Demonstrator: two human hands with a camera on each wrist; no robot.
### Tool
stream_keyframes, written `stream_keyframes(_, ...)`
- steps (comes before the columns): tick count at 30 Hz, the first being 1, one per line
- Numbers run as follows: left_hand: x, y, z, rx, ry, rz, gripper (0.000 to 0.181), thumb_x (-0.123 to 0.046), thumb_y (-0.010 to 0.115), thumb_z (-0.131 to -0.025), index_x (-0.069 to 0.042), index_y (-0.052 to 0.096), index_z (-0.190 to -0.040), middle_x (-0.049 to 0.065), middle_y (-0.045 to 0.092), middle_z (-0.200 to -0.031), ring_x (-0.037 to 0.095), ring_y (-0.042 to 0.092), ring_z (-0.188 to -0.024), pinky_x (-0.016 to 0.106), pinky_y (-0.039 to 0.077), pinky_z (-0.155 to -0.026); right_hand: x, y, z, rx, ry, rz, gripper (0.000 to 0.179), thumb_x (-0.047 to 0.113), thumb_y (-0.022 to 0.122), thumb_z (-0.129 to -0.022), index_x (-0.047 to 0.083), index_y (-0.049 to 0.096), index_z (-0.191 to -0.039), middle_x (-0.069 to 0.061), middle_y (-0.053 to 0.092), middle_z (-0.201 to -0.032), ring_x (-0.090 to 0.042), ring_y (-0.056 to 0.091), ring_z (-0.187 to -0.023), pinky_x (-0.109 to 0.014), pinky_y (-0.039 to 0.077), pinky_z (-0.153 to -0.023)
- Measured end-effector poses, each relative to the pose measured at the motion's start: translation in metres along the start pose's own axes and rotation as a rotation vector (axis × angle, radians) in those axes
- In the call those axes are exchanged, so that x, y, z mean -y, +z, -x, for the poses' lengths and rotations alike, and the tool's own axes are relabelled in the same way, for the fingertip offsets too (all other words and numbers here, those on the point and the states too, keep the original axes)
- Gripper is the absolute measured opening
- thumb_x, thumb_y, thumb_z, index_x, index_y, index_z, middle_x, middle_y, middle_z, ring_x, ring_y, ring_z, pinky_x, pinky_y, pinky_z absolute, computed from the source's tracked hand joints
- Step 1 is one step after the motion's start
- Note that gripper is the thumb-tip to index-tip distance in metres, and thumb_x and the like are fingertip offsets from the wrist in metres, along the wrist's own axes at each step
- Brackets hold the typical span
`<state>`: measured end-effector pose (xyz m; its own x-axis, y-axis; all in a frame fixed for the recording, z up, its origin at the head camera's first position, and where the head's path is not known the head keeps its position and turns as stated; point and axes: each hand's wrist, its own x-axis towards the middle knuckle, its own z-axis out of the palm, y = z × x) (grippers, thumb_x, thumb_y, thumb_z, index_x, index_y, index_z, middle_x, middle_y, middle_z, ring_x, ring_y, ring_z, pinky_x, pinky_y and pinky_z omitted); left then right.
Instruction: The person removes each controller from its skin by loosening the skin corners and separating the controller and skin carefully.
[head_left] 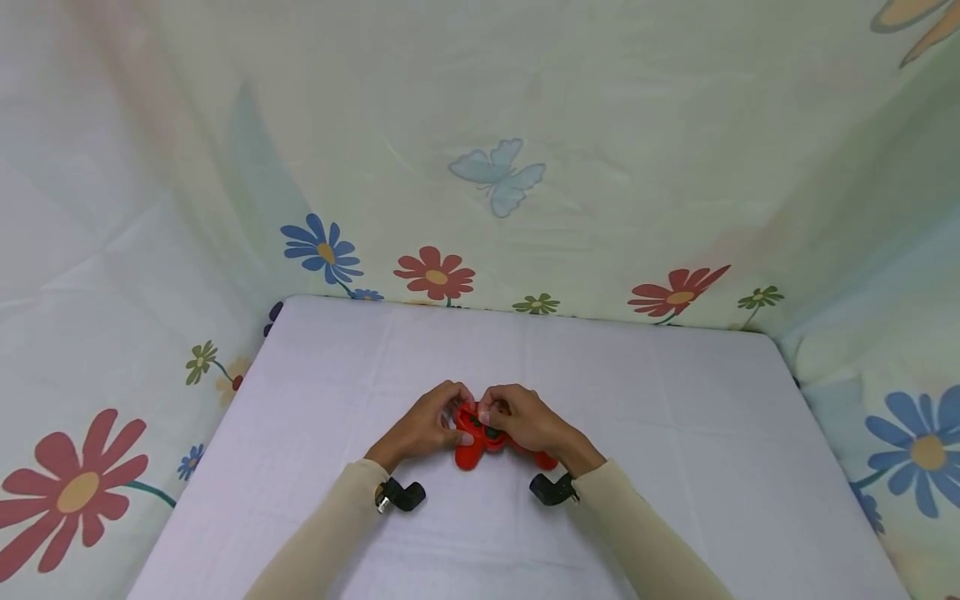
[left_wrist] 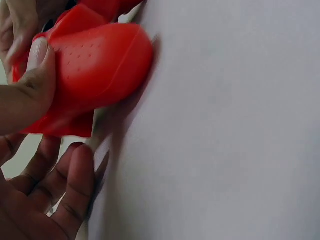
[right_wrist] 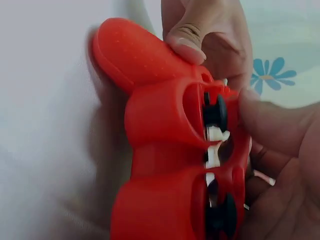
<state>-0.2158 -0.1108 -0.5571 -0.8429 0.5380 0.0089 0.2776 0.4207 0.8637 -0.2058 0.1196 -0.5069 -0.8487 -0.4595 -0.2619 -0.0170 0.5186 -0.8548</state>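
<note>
White-clothed table [head_left: 675,433], left fingers [head_left: 452,390] gripping red gamepad sleeve [right_wrist: 160,110], right fingers [right_wrist: 272,120] pinching it.

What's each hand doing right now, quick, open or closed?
Left hand: closed, holding the red game controller cover.
Right hand: closed, pinching the same cover's edge.

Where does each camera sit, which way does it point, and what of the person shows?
Head: worn on the head, facing forward and down at the white table; left hand, right hand and both sleeves show.
Left wrist: on that wrist, facing the red controller; parts of both hands show.
Right wrist: on that wrist, facing the controller's black sticks; parts of both hands show.
Both wrist views share the controller and hands.
</note>
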Motion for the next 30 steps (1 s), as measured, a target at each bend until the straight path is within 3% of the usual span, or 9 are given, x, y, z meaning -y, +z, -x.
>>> stream_keyframes(3,0.000,-0.003,0.000,-0.016,0.014,-0.046,0.036,-0.013,0.089,-0.082,-0.021,0.063,-0.107,0.000,0.059,-0.104,0.016,0.057,-0.100,0.029,0.050,-0.083,-0.003,0.000,0.001,0.007,-0.049,0.014,0.008,0.017,0.066,-0.106,0.011,0.069,-0.101,-0.007,0.064,-0.086,-0.016,0.057,-0.083,-0.027,0.046,-0.074)
stream_keyframes(8,0.002,-0.001,-0.001,-0.041,0.043,-0.051,0.031,-0.012,0.089,-0.081,-0.021,0.064,-0.097,-0.001,0.059,-0.099,0.015,0.058,-0.096,0.029,0.050,-0.081,-0.009,0.000,0.004,-0.058,-0.092,0.118,0.005,0.020,0.071,-0.103,0.017,0.070,-0.099,0.002,0.065,-0.090,-0.015,0.058,-0.085,-0.027,0.049,-0.075)
stream_keyframes(12,0.004,0.001,0.001,-0.074,0.034,-0.021,0.032,-0.012,0.091,-0.081,-0.023,0.064,-0.095,-0.005,0.061,-0.099,0.014,0.060,-0.096,0.029,0.051,-0.081,-0.013,-0.006,0.010,-0.148,-0.115,0.185,0.003,0.021,0.076,-0.100,0.019,0.075,-0.101,0.004,0.068,-0.097,-0.016,0.057,-0.095,-0.032,0.050,-0.082)
stream_keyframes(18,0.008,0.000,0.005,-0.097,0.024,-0.001,0.033,-0.015,0.093,-0.080,-0.021,0.064,-0.095,-0.006,0.062,-0.100,0.014,0.060,-0.099,0.031,0.050,-0.086,-0.037,-0.027,0.029,-0.311,-0.133,0.155,0.022,0.020,0.085,-0.092,0.020,0.074,-0.111,0.002,0.070,-0.110,-0.020,0.059,-0.109,-0.041,0.053,-0.094)
stream_keyframes(25,0.007,0.000,0.003,-0.091,0.041,0.010,0.033,-0.014,0.092,-0.082,-0.022,0.065,-0.099,-0.006,0.063,-0.101,0.015,0.060,-0.099,0.029,0.053,-0.084,-0.072,-0.039,0.041,-0.264,-0.046,0.074,0.054,0.021,0.097,-0.078,0.016,0.064,-0.121,-0.002,0.067,-0.118,-0.021,0.061,-0.108,-0.029,0.058,-0.089)
stream_keyframes(30,0.005,0.005,0.003,-0.102,0.049,-0.008,0.032,-0.013,0.091,-0.083,-0.020,0.065,-0.098,-0.004,0.064,-0.096,0.013,0.059,-0.094,0.028,0.050,-0.083,-0.086,-0.043,0.047,-0.246,-0.029,0.037,0.055,0.021,0.099,-0.074,0.015,0.065,-0.116,-0.003,0.068,-0.114,-0.022,0.063,-0.105,-0.032,0.056,-0.092)
